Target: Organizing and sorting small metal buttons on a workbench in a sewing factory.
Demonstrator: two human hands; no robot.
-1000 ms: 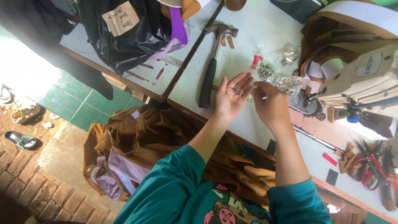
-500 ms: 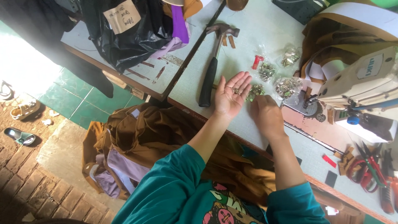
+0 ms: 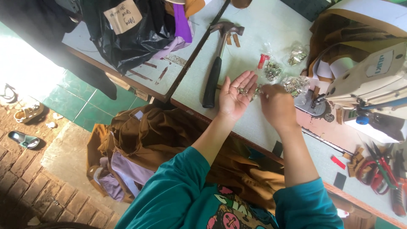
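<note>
The left hand (image 3: 235, 95) is lying palm up near the middle of the frame, fingers released and spread flat, and it is cradling a few small shiny metal fittings (image 3: 243, 90) in the hollow of the palm. The right hand (image 3: 277, 106) is sitting just to the right of it, back turned to the camera, its fingertips reaching toward the palm and the fittings; whether they are pinching a piece is hidden, so I cannot tell if they are clenched on anything.

Both hands are hovering over the pale counter (image 3: 271, 25). Just beyond them, toward the upper right, three small clear bags of metal fittings (image 3: 272, 71) are lying close together, with a small red piece (image 3: 263, 60) beside them. A black-handled hammer (image 3: 216, 68) is resting to the left of the hands, and a white sewing machine (image 3: 373, 80) is standing at the right edge with brown cloth (image 3: 339, 34) draped behind it. Brown fabric (image 3: 161, 135) is bunching in the person's lap below the counter, and red-handled scissors (image 3: 377, 169) are lying at the lower right.

Judging from this, the sorting or picking of fittings looks early: only a handful is out in the palm, the bags are looking mostly full, and no fitting is seen fixed to any cloth yet
</note>
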